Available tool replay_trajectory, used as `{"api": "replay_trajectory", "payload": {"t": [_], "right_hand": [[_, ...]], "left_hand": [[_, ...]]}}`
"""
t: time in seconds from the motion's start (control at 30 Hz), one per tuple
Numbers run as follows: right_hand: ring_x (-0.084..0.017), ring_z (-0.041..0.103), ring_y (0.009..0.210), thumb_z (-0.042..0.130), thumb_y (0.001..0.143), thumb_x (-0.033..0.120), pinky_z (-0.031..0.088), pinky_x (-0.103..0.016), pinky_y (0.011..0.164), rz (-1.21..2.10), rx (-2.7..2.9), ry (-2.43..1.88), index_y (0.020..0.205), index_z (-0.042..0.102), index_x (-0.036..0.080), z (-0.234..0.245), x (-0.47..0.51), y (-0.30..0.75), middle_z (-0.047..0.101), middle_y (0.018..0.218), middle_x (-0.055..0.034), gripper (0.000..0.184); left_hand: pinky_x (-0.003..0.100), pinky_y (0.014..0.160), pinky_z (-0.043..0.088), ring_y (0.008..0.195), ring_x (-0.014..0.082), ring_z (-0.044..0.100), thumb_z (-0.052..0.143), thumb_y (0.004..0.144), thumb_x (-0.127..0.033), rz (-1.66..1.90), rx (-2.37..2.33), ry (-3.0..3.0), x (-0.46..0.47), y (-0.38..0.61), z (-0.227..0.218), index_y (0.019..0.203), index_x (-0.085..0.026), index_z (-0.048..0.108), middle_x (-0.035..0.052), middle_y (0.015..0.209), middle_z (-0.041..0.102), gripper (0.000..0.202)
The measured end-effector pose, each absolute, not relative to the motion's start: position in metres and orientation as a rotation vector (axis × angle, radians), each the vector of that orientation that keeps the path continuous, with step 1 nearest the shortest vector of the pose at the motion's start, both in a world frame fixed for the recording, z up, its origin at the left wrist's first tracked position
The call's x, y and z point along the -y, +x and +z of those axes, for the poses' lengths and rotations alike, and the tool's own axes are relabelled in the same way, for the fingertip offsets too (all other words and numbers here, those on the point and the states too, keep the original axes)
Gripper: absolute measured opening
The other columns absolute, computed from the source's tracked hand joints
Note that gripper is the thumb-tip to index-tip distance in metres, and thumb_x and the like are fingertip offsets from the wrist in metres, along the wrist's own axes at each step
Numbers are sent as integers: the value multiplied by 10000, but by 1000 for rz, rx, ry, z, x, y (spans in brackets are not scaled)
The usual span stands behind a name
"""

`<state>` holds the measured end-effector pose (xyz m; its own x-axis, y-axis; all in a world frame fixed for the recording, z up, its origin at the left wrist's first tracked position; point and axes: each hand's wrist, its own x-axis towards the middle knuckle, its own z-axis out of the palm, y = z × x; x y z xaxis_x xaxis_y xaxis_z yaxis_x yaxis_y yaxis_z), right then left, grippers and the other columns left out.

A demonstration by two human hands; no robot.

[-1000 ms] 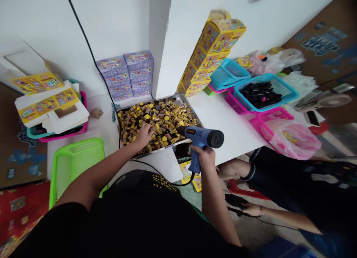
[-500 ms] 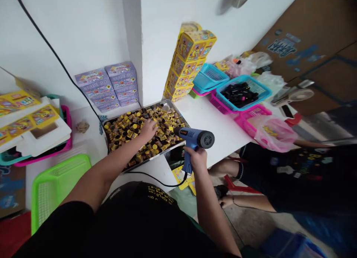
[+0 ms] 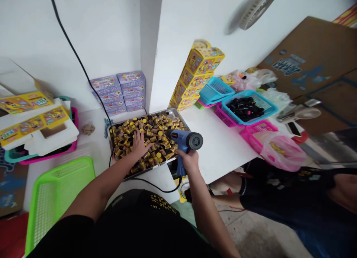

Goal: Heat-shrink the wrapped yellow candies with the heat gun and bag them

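Note:
A steel tray (image 3: pixel 145 117) on the white table holds a dense layer of small yellow containers with black or yellow caps (image 3: pixel 156 129). My left hand (image 3: pixel 141 145) rests on them with its fingers spread, holding none that I can make out. My right hand (image 3: pixel 187 160) grips the handle of a blue heat gun (image 3: pixel 184 140). Its nozzle points left, over the tray's right corner. Its black cord (image 3: pixel 150 184) runs off below the tray.
Stacked yellow boxes (image 3: pixel 195 75) and purple boxes (image 3: pixel 118 92) stand behind the tray. A blue basket of black pieces (image 3: pixel 247 111) sits right, a green basket (image 3: pixel 58 198) left. A seated person in dark clothes (image 3: pixel 281 191) is at lower right.
The whole view has shifted and tilted as my head moved. My left hand has moved slightly across the containers, and the heat gun stays at the tray's right corner.

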<state>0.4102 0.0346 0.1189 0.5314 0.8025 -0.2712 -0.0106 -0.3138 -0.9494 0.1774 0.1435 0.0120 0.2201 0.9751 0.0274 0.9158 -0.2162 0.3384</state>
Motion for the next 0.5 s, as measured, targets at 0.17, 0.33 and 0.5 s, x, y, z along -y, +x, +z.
{"api": "replay_trajectory", "payload": {"t": [0.17,0.33,0.5], "right_hand": [[-221,650,513,828,548,391,542,-325,485,869,732,-1742,760,644,216,119,-52,432,660,579,17,332],[-245,646,486,802,557,407,544,-356,472,951,707,-1675,704,615,206,122,-69,434,660,556,-27,311],[-250,663,530,820,561,405,556,-349,502,829,716,-1760,795,632,210,117,-66,432,654,561,-2,358]], "left_hand": [[582,1244,287,1586,433,185,560,989,-549,326,-1636,2306,-162,206,19,1614,-91,331,269,1693,247,808],[549,1240,310,1558,380,278,487,1027,-494,369,-1590,2372,-180,214,35,1551,-155,464,202,1674,339,624],[537,1227,324,1512,391,344,465,1026,-499,393,-1914,2157,-213,195,48,1512,-134,508,214,1638,386,610]]}}
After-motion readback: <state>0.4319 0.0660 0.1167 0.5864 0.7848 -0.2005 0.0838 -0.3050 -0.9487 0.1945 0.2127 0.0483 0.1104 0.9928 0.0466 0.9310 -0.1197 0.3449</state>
